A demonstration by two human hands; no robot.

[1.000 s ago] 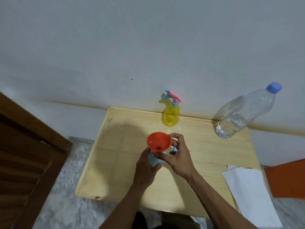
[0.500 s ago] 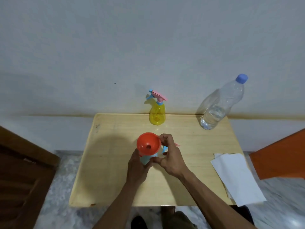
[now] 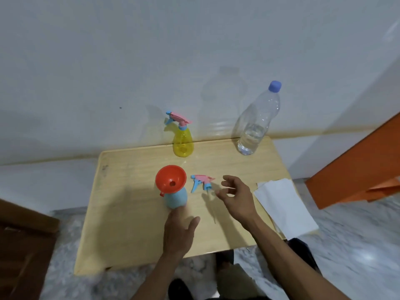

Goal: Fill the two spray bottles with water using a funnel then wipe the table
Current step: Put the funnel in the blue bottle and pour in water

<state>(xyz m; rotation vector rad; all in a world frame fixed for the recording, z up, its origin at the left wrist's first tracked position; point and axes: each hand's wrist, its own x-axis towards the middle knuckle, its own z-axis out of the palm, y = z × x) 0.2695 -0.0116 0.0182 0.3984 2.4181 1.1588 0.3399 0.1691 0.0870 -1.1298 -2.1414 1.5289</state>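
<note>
The funnel [image 3: 170, 179] sits in the blue bottle [image 3: 175, 198]; both hands, left [image 3: 178, 231] and right [image 3: 236, 197], hang loose, holding nothing. Next, probably, the water bottle [image 3: 257, 120] needs fetching and uncapping.

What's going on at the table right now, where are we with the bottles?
The orange funnel sits in the neck of the blue spray bottle, whose removed spray head lies beside it on the table. The left hand is just behind the bottle; the right hand hovers open. The water bottle is still capped and the yellow spray bottle untouched.
</note>
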